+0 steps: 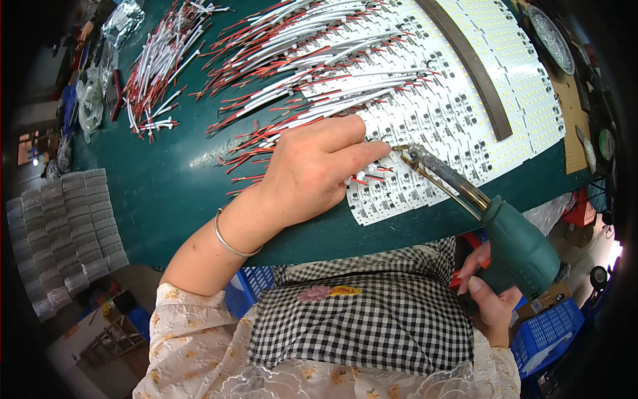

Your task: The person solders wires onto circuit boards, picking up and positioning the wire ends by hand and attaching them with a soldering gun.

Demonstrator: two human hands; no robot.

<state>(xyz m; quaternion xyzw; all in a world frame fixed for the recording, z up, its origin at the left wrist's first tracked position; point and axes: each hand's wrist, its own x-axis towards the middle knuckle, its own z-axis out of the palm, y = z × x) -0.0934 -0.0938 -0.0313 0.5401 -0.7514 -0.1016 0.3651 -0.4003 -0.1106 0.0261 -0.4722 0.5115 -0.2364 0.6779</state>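
Note:
My left hand is over the near edge of the white circuit boards, fingers pinched together on a wire that they mostly hide. Red and black ends of white-sleeved wires poke out below the fingers. In my right hand is the green handle of a soldering gun, held at the lower right. Its metal barrel slants up and left, with a thin feed tube alongside. The blackened tip touches or nearly touches the board just beside my left fingertips. Rows of red-and-white wires lie across the boards' left part.
A dark strip lies across the boards. More loose wires are heaped at the far left of the green table. Grey stacked packs stand at left. A round metal dish sits far right, and a blue basket is below.

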